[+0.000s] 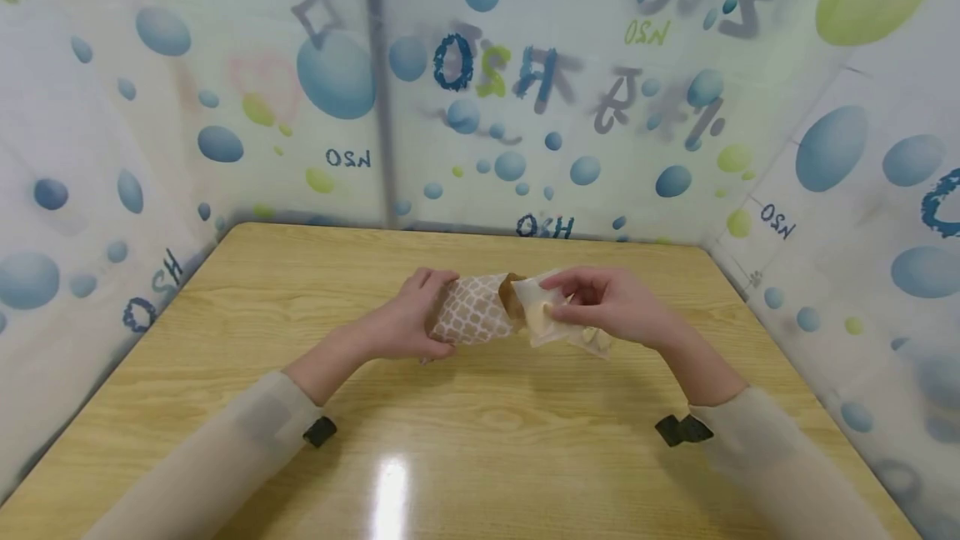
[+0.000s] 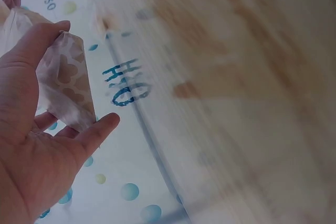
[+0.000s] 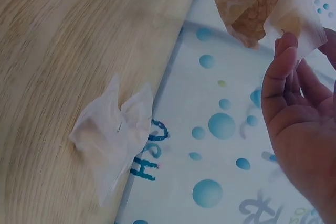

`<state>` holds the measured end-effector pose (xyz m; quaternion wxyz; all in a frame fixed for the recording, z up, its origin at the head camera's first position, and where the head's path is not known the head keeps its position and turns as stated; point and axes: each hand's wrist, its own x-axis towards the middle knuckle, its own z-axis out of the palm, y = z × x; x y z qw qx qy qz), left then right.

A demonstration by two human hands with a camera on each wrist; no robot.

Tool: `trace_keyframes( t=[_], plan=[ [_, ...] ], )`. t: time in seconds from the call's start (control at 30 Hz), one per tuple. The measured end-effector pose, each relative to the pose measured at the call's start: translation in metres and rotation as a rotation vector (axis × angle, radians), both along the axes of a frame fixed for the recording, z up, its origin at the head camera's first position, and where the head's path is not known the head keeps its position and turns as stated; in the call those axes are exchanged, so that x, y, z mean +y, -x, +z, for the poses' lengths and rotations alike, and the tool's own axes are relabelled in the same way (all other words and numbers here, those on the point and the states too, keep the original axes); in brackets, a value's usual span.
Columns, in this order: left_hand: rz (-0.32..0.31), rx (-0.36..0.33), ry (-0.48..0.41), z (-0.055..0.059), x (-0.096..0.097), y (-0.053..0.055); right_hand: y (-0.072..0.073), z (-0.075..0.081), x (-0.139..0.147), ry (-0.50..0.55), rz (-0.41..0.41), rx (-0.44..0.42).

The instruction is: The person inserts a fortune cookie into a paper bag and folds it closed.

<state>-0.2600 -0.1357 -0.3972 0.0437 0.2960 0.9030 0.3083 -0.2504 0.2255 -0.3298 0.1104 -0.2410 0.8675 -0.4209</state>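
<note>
My left hand [image 1: 405, 317] grips the closed end of a tan paper bag [image 1: 471, 311] with a white lattice pattern. The bag lies on its side with its brown mouth [image 3: 253, 19] gaping to the right. Between thumb and fingers, my right hand [image 1: 617, 304] pinches a small white translucent sachet [image 1: 542, 313] right at that mouth, with something pale yellowish inside it. Similar white sachets [image 3: 113, 137] lie on the table, partly hidden below the right hand in the head view. In the left wrist view, the left thumb and fingers span the bag's end [image 2: 71, 80].
The wooden table [image 1: 480, 440] carries the work near its middle. White wall sheets [image 1: 480, 148] with blue and green dots enclose its back and both sides. Light sleeves with dark straps [image 1: 684, 430] cover my forearms.
</note>
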Motion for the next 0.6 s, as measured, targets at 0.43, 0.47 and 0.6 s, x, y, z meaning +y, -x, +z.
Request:
trace_keyframes(
  t=[0.43,0.47,0.6],
  plan=[
    [-0.026,-0.042,-0.01,0.0,0.003,-0.001,0.007,-0.003,-0.021,-0.026,-0.038,0.061],
    [-0.024,-0.047,-0.015,0.0,0.003,-0.001,0.007,-0.004,-0.023,-0.024,-0.038,0.075],
    [-0.021,-0.058,-0.036,0.001,0.002,-0.001,0.006,-0.009,-0.028,-0.019,-0.038,0.112]
  ],
)
